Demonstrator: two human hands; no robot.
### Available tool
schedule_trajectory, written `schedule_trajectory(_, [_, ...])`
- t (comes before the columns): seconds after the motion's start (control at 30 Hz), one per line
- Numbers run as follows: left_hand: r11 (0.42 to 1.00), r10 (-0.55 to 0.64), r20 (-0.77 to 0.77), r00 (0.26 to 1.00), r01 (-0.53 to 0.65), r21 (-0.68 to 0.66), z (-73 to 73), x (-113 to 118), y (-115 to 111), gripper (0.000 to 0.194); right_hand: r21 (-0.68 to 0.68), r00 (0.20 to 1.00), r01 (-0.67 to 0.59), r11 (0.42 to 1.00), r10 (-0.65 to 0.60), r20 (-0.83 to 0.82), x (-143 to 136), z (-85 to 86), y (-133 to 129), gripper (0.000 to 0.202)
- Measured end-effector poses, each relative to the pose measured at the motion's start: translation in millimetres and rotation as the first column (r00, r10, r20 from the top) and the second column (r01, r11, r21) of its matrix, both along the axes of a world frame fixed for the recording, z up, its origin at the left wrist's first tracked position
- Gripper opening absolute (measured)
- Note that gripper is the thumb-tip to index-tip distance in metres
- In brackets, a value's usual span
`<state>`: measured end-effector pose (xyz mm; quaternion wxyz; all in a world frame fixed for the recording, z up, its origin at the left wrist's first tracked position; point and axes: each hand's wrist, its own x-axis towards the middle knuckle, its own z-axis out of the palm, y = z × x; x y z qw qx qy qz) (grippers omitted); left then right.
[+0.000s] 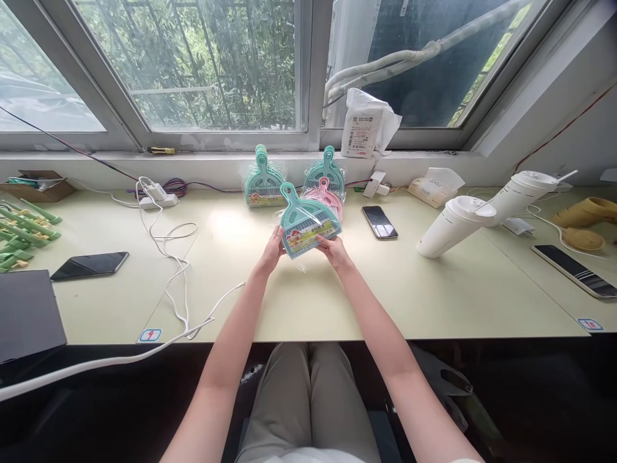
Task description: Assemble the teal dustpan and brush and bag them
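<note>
Both hands, left [271, 252] and right [336, 251], are gripping a teal dustpan set [308, 223] above the worktop [337, 302] middle; more sets [324, 183] are leaning at the back edge, a phone [379, 222] lying just right.

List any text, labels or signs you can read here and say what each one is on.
None can be quoted.
Held teal dustpan set, gripped by left hand and right hand: colourful label, print blurred.
White bag on the sill: printed label with a code square, too small.
Table-edge stickers and: red marks, unreadable.
Tissue pack: faint print, illegible.
</note>
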<state>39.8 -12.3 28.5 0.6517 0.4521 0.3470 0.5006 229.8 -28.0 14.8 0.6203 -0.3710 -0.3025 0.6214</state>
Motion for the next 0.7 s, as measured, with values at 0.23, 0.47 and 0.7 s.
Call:
schedule_trajectory(0.23, [0.992, -0.108, -0.06, 0.992, 0.111, 0.053, 5.3, 4.5, -7.3, 0.055, 0.032, 1.0, 0.014, 0.999, -0.013, -0.018, 4.2, -3.0, 3.2, 0.032])
schedule_trajectory(0.47, [0.995, -0.083, -0.081, 0.993, 0.087, 0.051, 0.1, 7.8, -4.3, 0.042, 0.023, 0.999, 0.043, 0.999, -0.043, -0.004, 4.4, -4.5, 5.7, 0.034])
schedule_trajectory(0.7, [0.994, -0.095, -0.114, 0.989, 0.1, 0.035, -0.8, 7.6, -6.4, 0.046, -0.016, 1.0, 0.003, 1.0, -0.003, 0.003, 7.6, -4.4, 7.6, 0.032])
